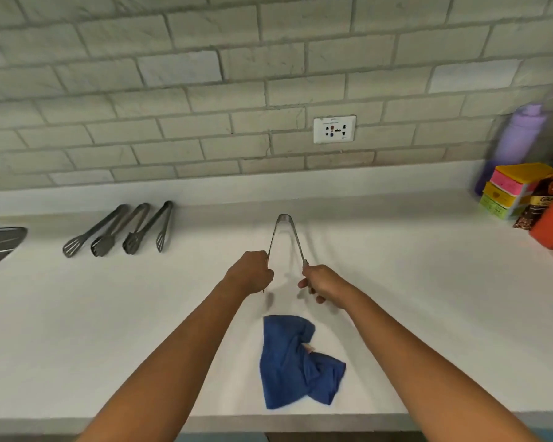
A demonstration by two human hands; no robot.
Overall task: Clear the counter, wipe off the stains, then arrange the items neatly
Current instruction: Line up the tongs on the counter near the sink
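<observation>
The white counter (396, 298) looked already wiped, with no stains visible, and a crumpled blue cloth (296, 362) lay near its front edge; the job seemed to have reached the arranging stage. Three grey metal tongs (122, 229) lay side by side at the far left. A fourth pair of steel tongs (284, 231) was held open above the middle of the counter: the left hand (253, 271) gripped one arm, the right hand (321, 283) gripped the other, fingers curled round each. Placing it beside the others remained.
</observation>
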